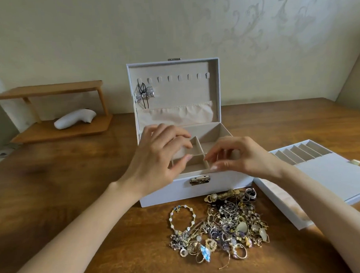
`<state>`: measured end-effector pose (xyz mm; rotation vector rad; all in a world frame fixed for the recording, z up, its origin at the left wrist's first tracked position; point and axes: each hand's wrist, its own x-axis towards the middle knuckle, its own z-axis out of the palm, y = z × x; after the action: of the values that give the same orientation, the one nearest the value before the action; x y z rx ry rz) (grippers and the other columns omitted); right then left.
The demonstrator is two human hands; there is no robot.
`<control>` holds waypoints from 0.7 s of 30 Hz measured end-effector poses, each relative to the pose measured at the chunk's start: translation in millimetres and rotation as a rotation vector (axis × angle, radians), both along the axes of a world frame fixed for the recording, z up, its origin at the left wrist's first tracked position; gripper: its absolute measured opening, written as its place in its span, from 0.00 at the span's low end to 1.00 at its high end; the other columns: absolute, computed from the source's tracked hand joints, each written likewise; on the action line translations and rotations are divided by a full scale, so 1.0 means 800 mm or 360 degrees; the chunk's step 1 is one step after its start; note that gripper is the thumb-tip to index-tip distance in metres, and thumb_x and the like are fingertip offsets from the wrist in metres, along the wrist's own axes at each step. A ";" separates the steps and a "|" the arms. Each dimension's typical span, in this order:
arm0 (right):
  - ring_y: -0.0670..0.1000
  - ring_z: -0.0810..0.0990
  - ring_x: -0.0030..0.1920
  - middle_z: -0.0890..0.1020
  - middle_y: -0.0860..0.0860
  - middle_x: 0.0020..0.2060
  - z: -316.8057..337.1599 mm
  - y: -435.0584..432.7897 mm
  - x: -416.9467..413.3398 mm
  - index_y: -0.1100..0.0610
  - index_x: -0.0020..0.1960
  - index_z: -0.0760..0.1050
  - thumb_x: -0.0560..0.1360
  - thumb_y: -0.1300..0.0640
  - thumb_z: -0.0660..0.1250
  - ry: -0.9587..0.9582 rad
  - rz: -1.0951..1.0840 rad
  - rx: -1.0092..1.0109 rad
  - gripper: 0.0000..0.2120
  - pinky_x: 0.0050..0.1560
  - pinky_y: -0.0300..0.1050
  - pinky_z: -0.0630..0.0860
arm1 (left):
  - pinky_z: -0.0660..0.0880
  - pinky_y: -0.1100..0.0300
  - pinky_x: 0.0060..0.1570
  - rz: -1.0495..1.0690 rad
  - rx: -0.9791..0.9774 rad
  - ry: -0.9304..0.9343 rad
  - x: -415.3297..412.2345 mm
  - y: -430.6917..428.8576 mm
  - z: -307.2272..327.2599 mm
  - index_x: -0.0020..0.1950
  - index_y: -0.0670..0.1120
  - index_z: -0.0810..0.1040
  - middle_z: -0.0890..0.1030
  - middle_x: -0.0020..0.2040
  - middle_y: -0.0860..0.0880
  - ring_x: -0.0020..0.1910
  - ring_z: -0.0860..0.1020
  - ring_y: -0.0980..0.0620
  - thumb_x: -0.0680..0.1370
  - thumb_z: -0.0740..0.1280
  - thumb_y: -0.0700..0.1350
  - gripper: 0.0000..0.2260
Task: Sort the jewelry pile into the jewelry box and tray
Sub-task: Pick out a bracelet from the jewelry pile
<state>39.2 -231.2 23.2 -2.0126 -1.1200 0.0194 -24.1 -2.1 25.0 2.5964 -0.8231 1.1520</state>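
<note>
A white jewelry box (pixel 198 189) stands open on the wooden table, its lid upright and its beige compartments showing. A silver bow hair tie (pixel 144 94) hangs from a lid hook. The white tray (pixel 329 179) with slotted rows lies to the right of the box. The jewelry pile (pixel 226 225) of rings, chains and a beaded bracelet (pixel 181 216) lies in front of the box. My left hand (pixel 159 158) and my right hand (pixel 237 156) hover over the box's front compartments, fingertips nearly meeting. Anything held between them is too small to see.
A wooden two-level shelf (pixel 57 129) with a white curved object (pixel 75 118) on it sits at the back left against the wall. Bare table surface (pixel 63 182) lies left of the box and in front of the pile.
</note>
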 end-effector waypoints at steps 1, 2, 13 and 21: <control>0.47 0.77 0.42 0.80 0.44 0.40 -0.001 -0.001 -0.004 0.51 0.46 0.82 0.69 0.55 0.75 -0.0100 -0.0027 0.0060 0.06 0.44 0.45 0.75 | 0.67 0.52 0.54 -0.0009 0.0037 -0.0025 -0.004 0.000 -0.002 0.46 0.44 0.81 0.80 0.52 0.50 0.52 0.75 0.52 0.75 0.67 0.48 0.08; 0.47 0.75 0.42 0.79 0.43 0.40 0.000 -0.004 -0.012 0.49 0.44 0.81 0.69 0.53 0.74 -0.0210 -0.0028 0.0104 0.05 0.44 0.42 0.73 | 0.67 0.53 0.54 -0.0010 0.0048 -0.0055 -0.007 0.001 -0.002 0.44 0.44 0.81 0.81 0.51 0.50 0.51 0.75 0.52 0.75 0.67 0.48 0.08; 0.39 0.67 0.30 0.70 0.43 0.31 -0.013 0.010 -0.088 0.45 0.54 0.72 0.69 0.34 0.67 -0.0212 -0.0109 -0.1125 0.20 0.32 0.37 0.63 | 0.67 0.65 0.26 -0.0501 0.0138 0.0720 -0.053 -0.031 -0.011 0.40 0.46 0.76 0.73 0.27 0.54 0.25 0.69 0.57 0.77 0.66 0.48 0.08; 0.35 0.75 0.30 0.76 0.37 0.26 -0.009 0.005 -0.082 0.45 0.39 0.74 0.71 0.45 0.72 0.0161 -0.0118 -0.0985 0.08 0.32 0.33 0.69 | 0.65 0.67 0.32 0.0028 0.0402 0.1567 -0.046 -0.036 -0.019 0.48 0.52 0.72 0.75 0.37 0.53 0.32 0.68 0.59 0.72 0.68 0.62 0.15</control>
<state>-26.4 -227.5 16.3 -2.5580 -1.0544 0.4767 -60.8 -30.9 9.5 2.8344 -0.7033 -0.3131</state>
